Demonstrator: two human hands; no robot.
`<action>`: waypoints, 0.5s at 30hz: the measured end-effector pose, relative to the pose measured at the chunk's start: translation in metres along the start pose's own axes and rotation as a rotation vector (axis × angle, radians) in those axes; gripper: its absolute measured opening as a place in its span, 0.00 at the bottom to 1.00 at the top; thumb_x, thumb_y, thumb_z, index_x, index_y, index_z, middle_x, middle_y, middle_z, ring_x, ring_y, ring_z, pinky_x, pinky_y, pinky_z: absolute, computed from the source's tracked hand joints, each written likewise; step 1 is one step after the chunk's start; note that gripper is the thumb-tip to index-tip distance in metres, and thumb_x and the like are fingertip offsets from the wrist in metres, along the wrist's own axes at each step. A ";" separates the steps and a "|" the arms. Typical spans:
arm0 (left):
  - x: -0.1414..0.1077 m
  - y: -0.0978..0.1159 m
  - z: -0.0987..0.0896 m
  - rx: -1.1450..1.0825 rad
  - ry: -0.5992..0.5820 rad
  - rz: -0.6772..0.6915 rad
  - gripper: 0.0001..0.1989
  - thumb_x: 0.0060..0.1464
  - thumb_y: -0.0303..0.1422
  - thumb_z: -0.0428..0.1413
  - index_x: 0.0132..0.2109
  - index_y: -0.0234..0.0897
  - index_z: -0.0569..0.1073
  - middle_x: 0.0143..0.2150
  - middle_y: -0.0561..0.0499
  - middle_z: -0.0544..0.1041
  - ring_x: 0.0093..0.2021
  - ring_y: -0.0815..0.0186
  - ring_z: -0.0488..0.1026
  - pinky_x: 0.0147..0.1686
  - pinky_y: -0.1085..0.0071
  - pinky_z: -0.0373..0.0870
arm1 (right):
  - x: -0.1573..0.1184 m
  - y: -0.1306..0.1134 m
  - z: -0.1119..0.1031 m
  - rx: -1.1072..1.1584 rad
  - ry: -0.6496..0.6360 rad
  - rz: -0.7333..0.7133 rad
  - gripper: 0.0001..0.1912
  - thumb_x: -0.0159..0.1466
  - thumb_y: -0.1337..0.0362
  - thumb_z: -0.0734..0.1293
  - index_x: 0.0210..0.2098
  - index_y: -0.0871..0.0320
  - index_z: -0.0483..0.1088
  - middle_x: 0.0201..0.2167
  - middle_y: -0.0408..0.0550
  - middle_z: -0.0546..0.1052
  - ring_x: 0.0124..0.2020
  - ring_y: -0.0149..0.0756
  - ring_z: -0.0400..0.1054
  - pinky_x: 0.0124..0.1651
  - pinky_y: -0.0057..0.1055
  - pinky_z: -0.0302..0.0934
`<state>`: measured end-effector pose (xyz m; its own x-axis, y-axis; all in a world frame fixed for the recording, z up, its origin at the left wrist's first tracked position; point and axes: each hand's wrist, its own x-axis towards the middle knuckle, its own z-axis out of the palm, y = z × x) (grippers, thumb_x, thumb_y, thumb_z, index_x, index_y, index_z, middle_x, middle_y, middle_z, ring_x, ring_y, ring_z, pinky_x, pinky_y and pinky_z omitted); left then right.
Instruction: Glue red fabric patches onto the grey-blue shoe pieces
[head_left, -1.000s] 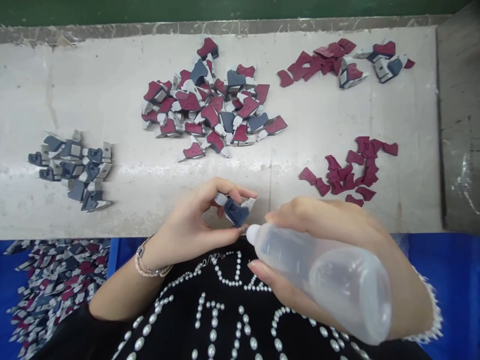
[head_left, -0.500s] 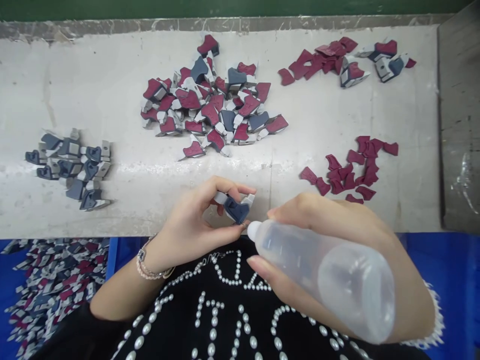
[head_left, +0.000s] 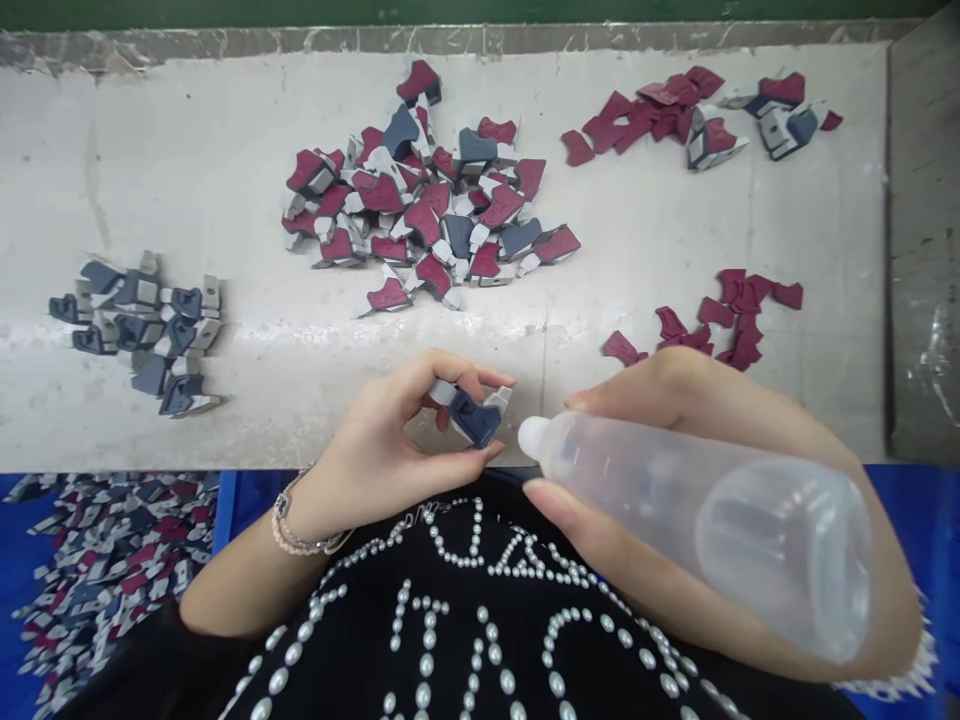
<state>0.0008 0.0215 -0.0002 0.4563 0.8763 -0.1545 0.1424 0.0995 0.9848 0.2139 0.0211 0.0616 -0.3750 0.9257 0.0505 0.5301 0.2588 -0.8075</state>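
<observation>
Pinched between the thumb and fingers of my left hand (head_left: 397,445) is a small dark blue and grey plastic part (head_left: 474,414), its recessed face turned up. My right hand (head_left: 675,390) wraps around a translucent squeeze bottle (head_left: 645,470) with a white tip. The bottle lies tilted, its tip pointing left, a short gap away from the part. A little liquid shows through the bottle wall near its base. Under and beyond my right hand lie loose maroon pieces (head_left: 742,310), some of them hidden by it.
A heap of assembled maroon, blue and grey parts (head_left: 427,220) lies at the table's middle. Blue-grey parts (head_left: 139,325) sit at left. More maroon pieces (head_left: 637,120) and a few parts are at the back right. A blue bin (head_left: 112,580) full of parts stands below left.
My right hand has drawn the bottle to the right, so its tip has moved off the part. My left hand holds the part almost still.
</observation>
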 end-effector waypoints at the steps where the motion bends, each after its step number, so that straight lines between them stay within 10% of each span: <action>1: 0.000 0.000 0.000 0.003 -0.005 0.002 0.16 0.53 0.27 0.65 0.44 0.41 0.67 0.53 0.48 0.77 0.50 0.62 0.76 0.42 0.69 0.74 | 0.000 -0.001 -0.001 0.003 -0.014 0.004 0.13 0.62 0.58 0.73 0.34 0.55 0.65 0.22 0.36 0.72 0.18 0.26 0.67 0.17 0.23 0.59; 15: 0.000 -0.001 0.001 0.002 -0.033 -0.006 0.15 0.53 0.28 0.65 0.45 0.41 0.68 0.52 0.50 0.78 0.49 0.64 0.76 0.41 0.71 0.72 | 0.000 0.003 0.000 -0.078 0.026 -0.018 0.13 0.62 0.53 0.71 0.35 0.52 0.65 0.22 0.38 0.73 0.18 0.30 0.69 0.15 0.28 0.59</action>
<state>0.0017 0.0212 -0.0011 0.4838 0.8598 -0.1633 0.1474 0.1039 0.9836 0.2152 0.0221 0.0592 -0.3656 0.9272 0.0809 0.5811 0.2953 -0.7584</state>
